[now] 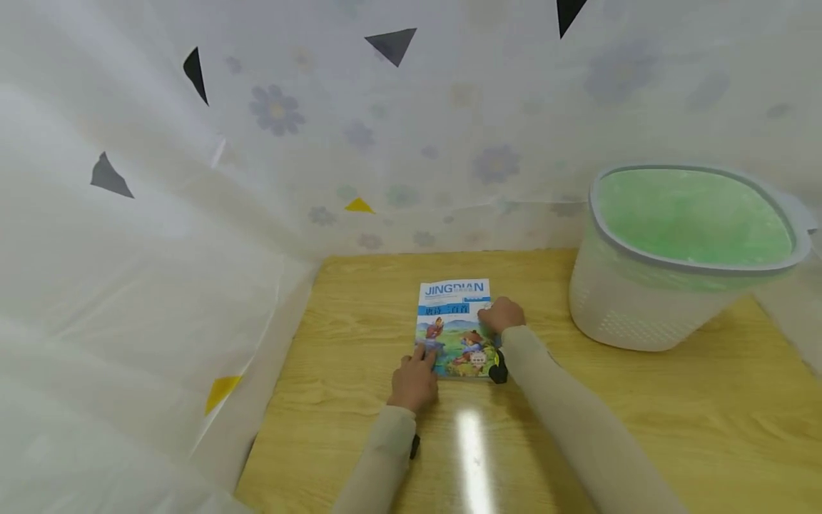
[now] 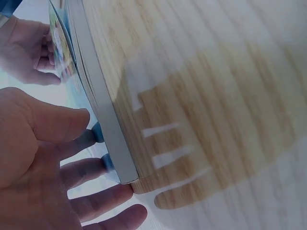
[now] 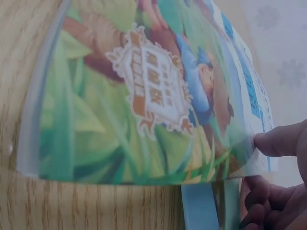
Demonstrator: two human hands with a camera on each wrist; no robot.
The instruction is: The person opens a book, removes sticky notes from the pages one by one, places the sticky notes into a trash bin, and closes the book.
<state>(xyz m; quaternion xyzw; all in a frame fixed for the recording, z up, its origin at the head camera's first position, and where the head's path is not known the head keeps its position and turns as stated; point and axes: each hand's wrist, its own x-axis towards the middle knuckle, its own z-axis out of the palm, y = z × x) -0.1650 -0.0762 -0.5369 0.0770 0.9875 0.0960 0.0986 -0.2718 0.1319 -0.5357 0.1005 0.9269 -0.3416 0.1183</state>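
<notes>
A paperback book (image 1: 457, 339) with a colourful illustrated cover and blue "JINGDIAN" lettering lies on the wooden table. My left hand (image 1: 413, 382) rests at its lower left corner, fingers extended onto the cover. In the left wrist view the pale spine (image 2: 109, 129) runs past those fingertips. At the right edge, my right hand (image 1: 504, 316) pinches the front cover. The right wrist view has the thumb (image 3: 280, 141) on top of the cover (image 3: 91, 153) and the other fingers curled beneath it. A light blue strip (image 3: 199, 206) shows below the cover's edge.
A tall whitish basket (image 1: 636, 307) with a grey rim and green inside stands on the table (image 1: 347, 314) to the right. Translucent sheeting (image 1: 160, 285) hangs at the left; a flower-patterned wall (image 1: 437, 128) rises behind. Glare marks the table's front.
</notes>
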